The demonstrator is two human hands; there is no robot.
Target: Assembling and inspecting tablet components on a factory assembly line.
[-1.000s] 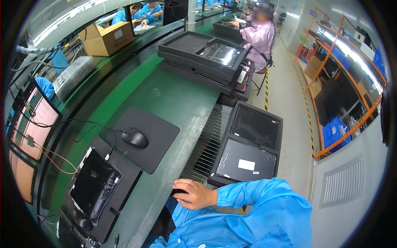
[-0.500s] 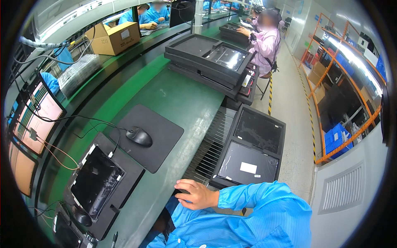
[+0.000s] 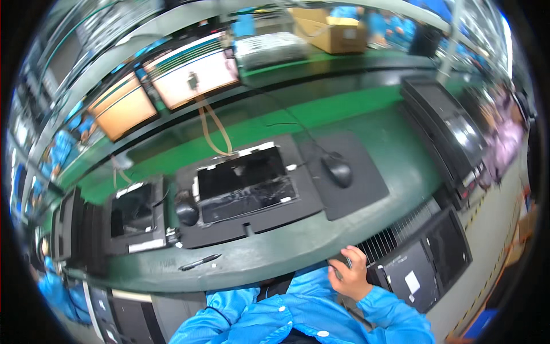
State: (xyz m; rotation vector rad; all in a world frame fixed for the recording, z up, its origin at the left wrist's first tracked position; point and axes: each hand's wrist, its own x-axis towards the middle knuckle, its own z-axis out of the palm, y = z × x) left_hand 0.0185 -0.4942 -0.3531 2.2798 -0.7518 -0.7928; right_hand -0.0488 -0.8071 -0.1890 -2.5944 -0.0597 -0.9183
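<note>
My right hand (image 3: 350,274) is at the front edge of the green table (image 3: 298,246), its thumb and curved fingers apart with nothing visible in them. Of my left arm only the blue sleeve (image 3: 229,304) shows; the left hand is out of sight. On the table ahead, a dark display panel (image 3: 243,183) with white tabs and partly wrinkled film lies on a black foam tray (image 3: 309,200). A black mouse (image 3: 337,169) rests on a mouse pad (image 3: 366,183) to its right. Another black mouse (image 3: 187,212) stands by the tray's left side.
Left of the tray lies a second panel (image 3: 133,211). A pen (image 3: 199,262) is near the front edge. Two lit monitors (image 3: 192,71) stand behind. Stacked black trays (image 3: 441,123) sit at the right, near a person in pink (image 3: 504,137). A tray (image 3: 421,266) with panels is beside my right hand.
The view has swung left, bringing the panels, monitors and pen toward the middle. My right hand stays near the table edge, its thumb and fingers now more visibly apart.
</note>
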